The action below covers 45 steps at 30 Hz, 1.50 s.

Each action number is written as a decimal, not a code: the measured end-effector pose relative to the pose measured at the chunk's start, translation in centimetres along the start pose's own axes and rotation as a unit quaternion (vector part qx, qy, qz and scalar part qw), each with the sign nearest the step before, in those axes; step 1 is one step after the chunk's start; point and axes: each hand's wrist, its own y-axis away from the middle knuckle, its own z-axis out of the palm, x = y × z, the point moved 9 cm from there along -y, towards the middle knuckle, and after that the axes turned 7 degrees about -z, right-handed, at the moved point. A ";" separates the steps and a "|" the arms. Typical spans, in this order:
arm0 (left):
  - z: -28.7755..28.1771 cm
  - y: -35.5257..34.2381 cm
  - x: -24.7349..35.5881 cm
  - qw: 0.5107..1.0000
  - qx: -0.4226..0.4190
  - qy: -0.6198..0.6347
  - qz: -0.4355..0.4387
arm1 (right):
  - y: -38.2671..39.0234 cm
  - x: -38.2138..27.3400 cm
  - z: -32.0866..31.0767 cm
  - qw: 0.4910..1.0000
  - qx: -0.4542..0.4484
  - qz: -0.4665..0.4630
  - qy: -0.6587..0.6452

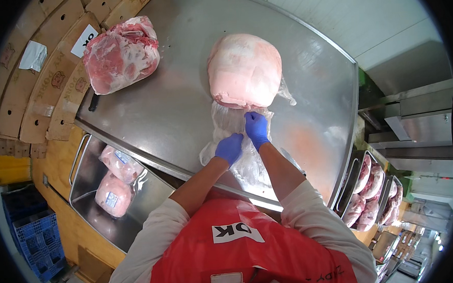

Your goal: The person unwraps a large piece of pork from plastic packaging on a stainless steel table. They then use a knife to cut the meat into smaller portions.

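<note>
A large, pale, skin-covered cut of pork (246, 68) sits on the steel table (184, 123) in front of me. Clear plastic wrapping (248, 168) runs from beneath its near edge toward my apron, with a loose corner showing at its right side. My left hand (230, 149), in a blue glove, is closed on the plastic. Just ahead and to the right, my right hand (256, 127), also gloved, grips the plastic close to the meat's near edge. Beside my right forearm lies what looks like a knife blade (290, 159), partly hidden.
A trimmed red piece of pork (124, 54) lies at the table's far left, near a black handle (94, 102). Cardboard boxes (54, 89) line the left. A steel tub (152, 196) below holds two wrapped cuts; racks of meat (365, 190) stand right.
</note>
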 end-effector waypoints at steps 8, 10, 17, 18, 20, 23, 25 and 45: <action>-2.7 6.0 -2.5 0.999 -0.012 0.044 -0.003 | 5.2 -2.8 0.4 0.996 -0.081 0.003 -0.047; -4.4 8.1 -3.1 0.998 0.024 0.041 0.032 | 7.0 -3.1 0.6 0.992 -0.109 -0.025 -0.064; -10.1 9.3 -9.4 0.988 -0.015 0.071 -0.136 | 9.4 0.4 -5.7 0.997 -0.063 -0.046 -0.012; -11.3 9.0 -8.7 0.990 0.039 0.093 -0.099 | 8.5 1.8 -7.3 0.999 -0.019 -0.042 -0.007; -13.1 8.1 -6.8 0.981 0.136 0.136 -0.016 | 4.7 1.4 -10.7 0.973 0.081 -0.145 0.161; -9.9 4.3 -4.1 0.957 0.086 0.276 -0.032 | -1.3 1.5 -10.5 0.942 0.082 -0.170 0.278; -7.1 1.2 -2.0 0.930 0.058 0.359 -0.054 | -3.6 2.1 -8.1 0.929 0.053 -0.195 0.309; -11.0 2.6 -16.5 0.968 0.126 0.053 -0.210 | 11.7 -14.8 -23.8 0.969 0.055 -0.160 -0.178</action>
